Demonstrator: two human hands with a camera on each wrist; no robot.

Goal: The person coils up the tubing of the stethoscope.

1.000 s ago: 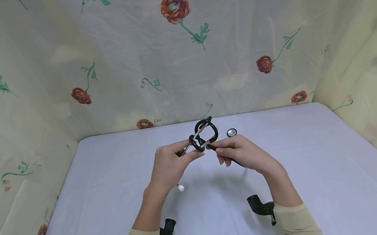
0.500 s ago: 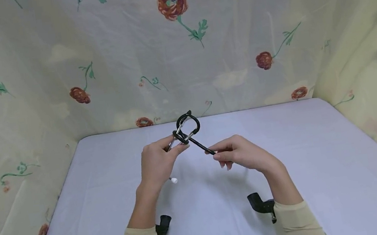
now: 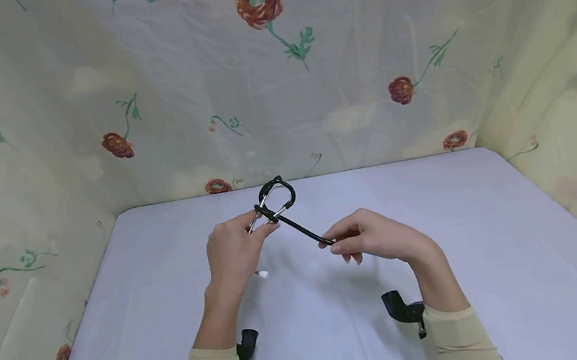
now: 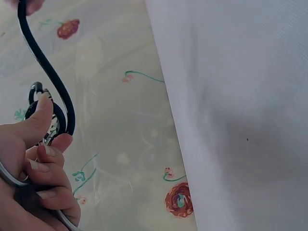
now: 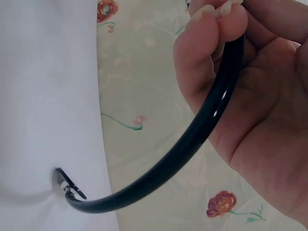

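A stethoscope with black tubing (image 3: 303, 229) is held up above the white table by both hands. My left hand (image 3: 232, 252) grips its metal ear tubes and the coiled loop of tubing (image 3: 290, 195); a white ear tip (image 3: 262, 274) pokes out below that hand. My right hand (image 3: 380, 238) pinches the tubing between thumb and fingers, to the right of the coil. From the right hand the tube (image 5: 163, 168) curves down to the chest piece (image 5: 70, 184), seen in the right wrist view over the white cloth. The left palm hides part of the ear tubes.
A white cloth covers the table (image 3: 310, 337). Pale curtains with red flowers (image 3: 259, 2) stand behind it and at both sides. Black wrist-worn mounts (image 3: 403, 311) jut out by the sleeves (image 3: 460, 337).
The left hand has drawn the coil to the left, away from the right hand. A longer stretch of tubing now spans between the hands. The right hand stays nearly in place.
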